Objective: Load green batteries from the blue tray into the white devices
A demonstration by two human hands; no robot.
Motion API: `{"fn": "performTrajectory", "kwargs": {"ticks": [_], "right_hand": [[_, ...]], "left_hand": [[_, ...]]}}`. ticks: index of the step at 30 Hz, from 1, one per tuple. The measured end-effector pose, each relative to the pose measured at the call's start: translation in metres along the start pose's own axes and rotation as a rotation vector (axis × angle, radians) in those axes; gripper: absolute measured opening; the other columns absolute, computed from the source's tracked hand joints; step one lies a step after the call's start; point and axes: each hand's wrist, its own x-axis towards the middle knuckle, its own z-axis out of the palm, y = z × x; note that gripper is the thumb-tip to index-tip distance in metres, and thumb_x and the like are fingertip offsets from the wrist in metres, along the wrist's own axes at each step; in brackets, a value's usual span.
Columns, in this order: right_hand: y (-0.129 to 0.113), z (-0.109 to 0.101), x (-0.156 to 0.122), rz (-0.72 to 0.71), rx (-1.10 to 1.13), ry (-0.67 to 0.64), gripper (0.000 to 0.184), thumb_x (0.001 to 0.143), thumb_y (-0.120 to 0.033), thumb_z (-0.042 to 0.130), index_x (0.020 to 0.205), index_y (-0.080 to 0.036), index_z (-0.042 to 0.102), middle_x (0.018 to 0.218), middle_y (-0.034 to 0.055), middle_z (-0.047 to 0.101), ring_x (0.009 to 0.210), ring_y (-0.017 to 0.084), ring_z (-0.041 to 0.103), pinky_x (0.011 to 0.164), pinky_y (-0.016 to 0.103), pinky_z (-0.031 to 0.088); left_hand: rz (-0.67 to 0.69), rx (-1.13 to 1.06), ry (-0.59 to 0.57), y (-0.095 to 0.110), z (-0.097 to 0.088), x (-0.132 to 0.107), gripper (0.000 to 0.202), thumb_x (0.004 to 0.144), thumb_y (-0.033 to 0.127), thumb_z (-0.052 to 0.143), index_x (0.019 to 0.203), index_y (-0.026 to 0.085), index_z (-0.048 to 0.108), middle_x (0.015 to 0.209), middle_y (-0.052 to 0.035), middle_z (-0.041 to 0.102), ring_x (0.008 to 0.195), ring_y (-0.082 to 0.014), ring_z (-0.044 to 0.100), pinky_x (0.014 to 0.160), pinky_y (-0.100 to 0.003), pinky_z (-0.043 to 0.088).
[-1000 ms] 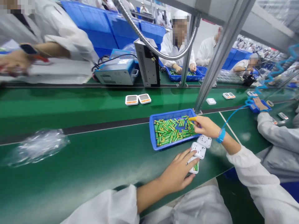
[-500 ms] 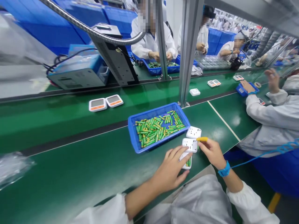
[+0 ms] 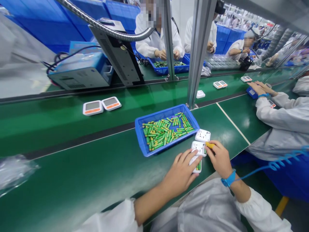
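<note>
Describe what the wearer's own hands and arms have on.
Both arms wear loose white sleeves with gathered cuffs. The right hand has a yellow covering on one finger and a blue band at the wrist, joined to a partly coiled blue cord. The left hand shows neither.

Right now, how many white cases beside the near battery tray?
3: the far case by the corner of the tray, the middle case at the right hand, and the near case partly under the left hand, which may hide more.
</note>
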Motion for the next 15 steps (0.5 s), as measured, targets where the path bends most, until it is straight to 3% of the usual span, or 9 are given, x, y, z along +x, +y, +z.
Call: {"fn": "performTrajectory", "kwargs": {"ticks": [4,8,11,15], "right_hand": [[-0.004,0.004,-0.025,-0.023,-0.068,-0.015,0.031,0.113,-0.027,0.055,0.135,-0.021,0.077,0.133,0.0165,0.075,0.122,0.031,0.075,0.108,0.048,0.064],[-0.006,0.006,-0.042,-0.026,-0.118,-0.034,0.036,0.114,-0.026,0.054,0.144,-0.023,0.073,0.140,0.0172,0.073,0.128,0.033,0.073,0.110,0.052,0.064],[-0.006,0.000,-0.037,-0.043,-0.116,-0.069,0.038,0.113,-0.025,0.053,0.146,-0.024,0.072,0.139,0.0167,0.074,0.127,0.033,0.074,0.109,0.051,0.065],[-0.003,-0.014,-0.017,-0.052,-0.072,-0.127,0.028,0.111,-0.027,0.057,0.133,-0.024,0.074,0.126,0.0127,0.078,0.111,0.029,0.078,0.098,0.046,0.067]], "left_hand": [[-0.003,0.010,0.006,0.001,0.001,0.001,0.071,0.102,0.026,0.076,0.166,0.023,0.046,0.171,-0.0163,0.047,0.159,-0.0403,0.039,0.123,-0.061,0.042],[-0.006,0.035,0.004,0.002,0.004,0.000,0.070,0.103,0.026,0.075,0.167,0.023,0.046,0.173,-0.0149,0.046,0.159,-0.0397,0.039,0.123,-0.062,0.041],[-0.001,0.043,0.005,0.002,0.004,0.000,0.069,0.104,0.026,0.074,0.167,0.023,0.047,0.172,-0.0146,0.047,0.159,-0.0393,0.039,0.123,-0.061,0.041],[-0.003,0.050,0.008,0.002,0.003,-0.001,0.068,0.103,0.027,0.074,0.166,0.023,0.047,0.172,-0.0148,0.047,0.159,-0.0394,0.039,0.123,-0.061,0.042]]}}
